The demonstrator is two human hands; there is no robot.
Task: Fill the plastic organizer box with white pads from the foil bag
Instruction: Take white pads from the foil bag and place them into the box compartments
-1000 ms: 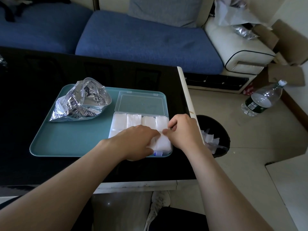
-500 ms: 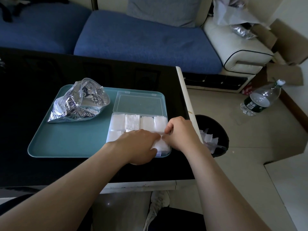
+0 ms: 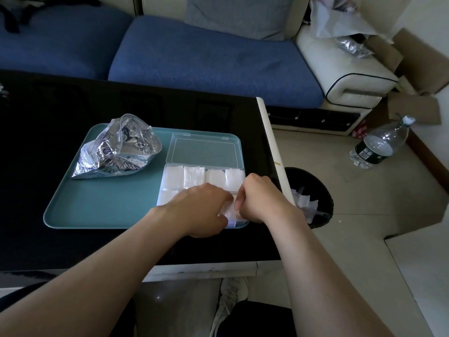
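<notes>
1. Nearest, at 6 o'clock: a white shoe (image 3: 230, 302) on the floor, just under the near edge of a black table (image 3: 60, 239).
2. Two bare forearms reaching in from 7 and 5 o'clock, meeting near the middle of the view.
3. Left hand (image 3: 201, 210), knuckles up, fingers curled down and gripping a small stack of white pads (image 3: 230, 212) from its left side.
4. Right hand (image 3: 260, 200), just beside the left at its 3 o'clock, bent into a loose fist, thumb and fingertips pinching the same stack from the right.
5. Under both hands, the plastic organizer box (image 3: 204, 164), sitting at 3 o'clock on a teal tray (image 3: 104, 203); the held stack at the box's near right corner.
6. Far row of the box filled with four white pads side by side; near row mostly hidden by the hands.
7. Clear lid (image 3: 204, 150) lying open and flat at the box's 12 o'clock.
8. Foil bag (image 3: 119, 147), crumpled, mouth gaping, at 10 o'clock on the tray, well apart from the hands.
9. Black bin (image 3: 301, 177) on the floor at 3 o'clock beside the table, white scraps inside.
10. Plastic bottle (image 3: 375, 147) lying tilted on the floor at 2 o'clock.
11. Farthest, at 12 o'clock: a blue sofa (image 3: 213, 62) with a grey cushion (image 3: 238, 15).
</notes>
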